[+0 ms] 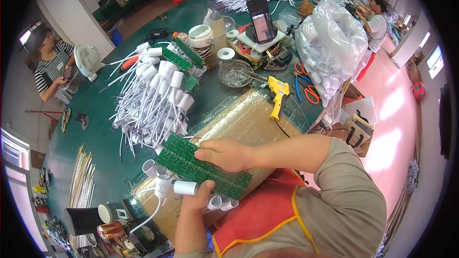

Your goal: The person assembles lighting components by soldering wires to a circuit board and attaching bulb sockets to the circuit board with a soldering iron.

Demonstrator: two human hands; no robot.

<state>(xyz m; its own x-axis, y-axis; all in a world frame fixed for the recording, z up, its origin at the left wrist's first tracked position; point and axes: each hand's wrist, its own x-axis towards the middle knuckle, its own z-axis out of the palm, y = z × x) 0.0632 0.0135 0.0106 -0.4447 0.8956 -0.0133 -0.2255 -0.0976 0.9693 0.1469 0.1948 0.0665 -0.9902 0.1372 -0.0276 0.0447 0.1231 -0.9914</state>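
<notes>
Bright, fairly even light keeps the green rectangular circuit board (pixel 203 166) before me clear. White glare streaks the glossy pink floor (pixel 382 129) to my right and glints off the brown, film-covered mat (pixel 239 114). Straight lines bow toward my view's black, rounded rim.

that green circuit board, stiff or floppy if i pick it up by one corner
The green circuit board is probably stiff: it shows no obvious sag beyond the right hand. It looks thin, so it is likely light for its size.
</notes>
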